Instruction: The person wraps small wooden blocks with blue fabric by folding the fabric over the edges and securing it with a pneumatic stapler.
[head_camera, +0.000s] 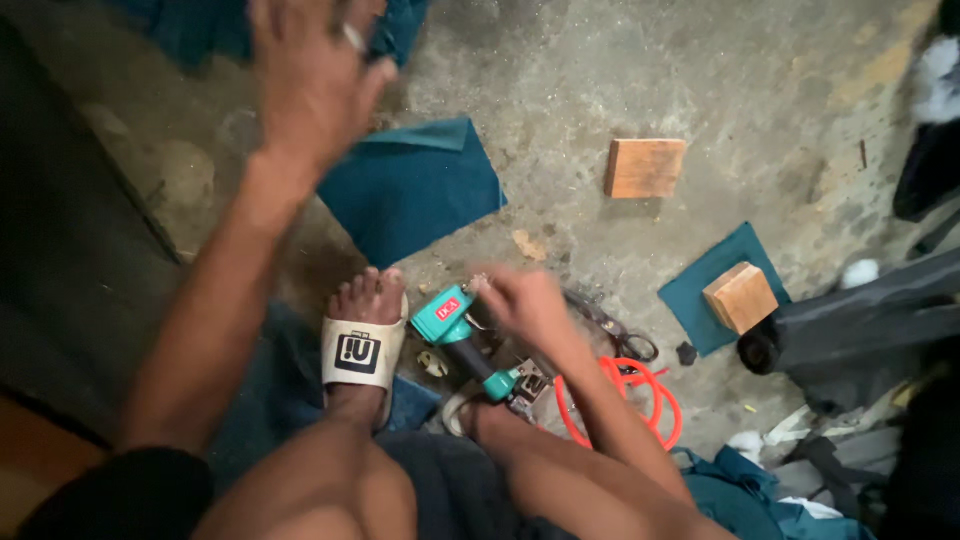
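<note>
I look down at a rough concrete floor. My left hand (312, 75) is stretched far forward over a pile of dark teal cloth (190, 25) at the top edge, blurred, with something small and pale between its fingers. My right hand (525, 305) hovers low, right beside a teal air stapler (462, 340) that lies on the floor by my sandalled foot (362, 345). Whether that hand touches the tool is unclear. A cut square of teal fabric (410, 185) lies between the two hands.
An orange coiled air hose (625, 395) and dark scissors (610, 325) lie right of the stapler. One wooden block (645, 167) sits on bare floor; another (740, 297) rests on a teal fabric piece (700, 290). Dark cloth heaps (860, 330) fill the right side.
</note>
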